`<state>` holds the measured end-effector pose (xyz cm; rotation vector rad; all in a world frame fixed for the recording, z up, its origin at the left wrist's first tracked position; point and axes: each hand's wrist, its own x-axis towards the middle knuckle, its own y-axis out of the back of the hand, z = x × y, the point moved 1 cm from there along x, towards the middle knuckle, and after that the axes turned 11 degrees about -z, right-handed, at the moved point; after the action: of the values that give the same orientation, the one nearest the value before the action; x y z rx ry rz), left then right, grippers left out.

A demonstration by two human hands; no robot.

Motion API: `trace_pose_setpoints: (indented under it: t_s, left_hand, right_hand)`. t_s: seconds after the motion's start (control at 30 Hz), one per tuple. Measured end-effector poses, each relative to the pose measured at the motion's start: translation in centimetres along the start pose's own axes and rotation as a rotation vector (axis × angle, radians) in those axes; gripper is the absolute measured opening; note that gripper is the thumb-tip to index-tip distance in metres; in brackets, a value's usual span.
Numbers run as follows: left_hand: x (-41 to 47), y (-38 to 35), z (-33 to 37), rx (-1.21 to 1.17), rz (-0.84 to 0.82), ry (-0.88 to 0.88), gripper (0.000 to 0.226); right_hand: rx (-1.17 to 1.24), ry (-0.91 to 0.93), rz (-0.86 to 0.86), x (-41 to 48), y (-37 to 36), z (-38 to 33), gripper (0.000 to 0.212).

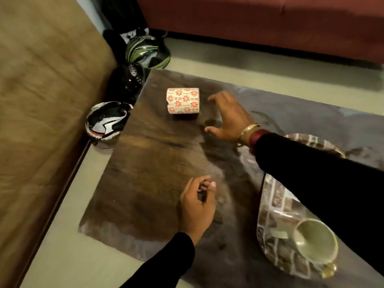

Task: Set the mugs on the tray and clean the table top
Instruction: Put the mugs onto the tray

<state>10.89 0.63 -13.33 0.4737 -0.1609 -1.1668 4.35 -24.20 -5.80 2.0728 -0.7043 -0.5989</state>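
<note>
A roll of tissue [183, 100] in a white wrapper with red flowers lies on its side at the far left of the dark wooden table [145, 173]. My right hand [228, 116] hovers just right of the roll, fingers spread, holding nothing. My left hand [197, 202] hangs over the table's middle near the front with its fingers loosely curled and nothing in them. At the right stands a patterned round tray [270, 221] with a pale mug [315, 241] on it near the front. My right sleeve covers most of the tray.
A brown sofa [45, 100] runs along the left and a red sofa [270, 23] along the back. Helmets sit on the floor off the table's left corner: a white, black and red one [106, 123], a black one [126, 82] and a green-striped one [147, 50].
</note>
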Motion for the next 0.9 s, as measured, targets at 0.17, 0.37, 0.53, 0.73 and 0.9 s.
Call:
trace_pose_setpoints:
  t_s: [0.17, 0.37, 0.53, 0.73, 0.9]
  left_hand:
    - [0.5, 1.7, -0.8, -0.033, 0.022, -0.013, 0.012]
    - [1.6, 2.6, -2.0, -0.066, 0.011, 0.007, 0.015]
    - [1.7, 2.1, -0.6, -0.039, -0.042, -0.022, 0.021]
    - [0.4, -2.6, 2.6, -0.003, -0.166, -0.085, 0.025]
    - [-1.1, -6.5, 3.5, 0.053, -0.296, -0.092, 0.03]
  right_hand:
    - [-0.253, -0.003, -0.092, 11.0, -2.2, -5.2, 0.113]
    - [-0.441, -0.025, -0.144, 15.0, -4.5, -6.2, 0.089]
    - [0.012, -0.05, -0.037, 11.5, -2.5, -3.9, 0.09]
    - [0.339, -0.067, 0.155, -2.1, 2.2, 3.5, 0.084]
    - [0.365, -0.189, 0.321, -14.2, 3.4, 9.9, 0.087]
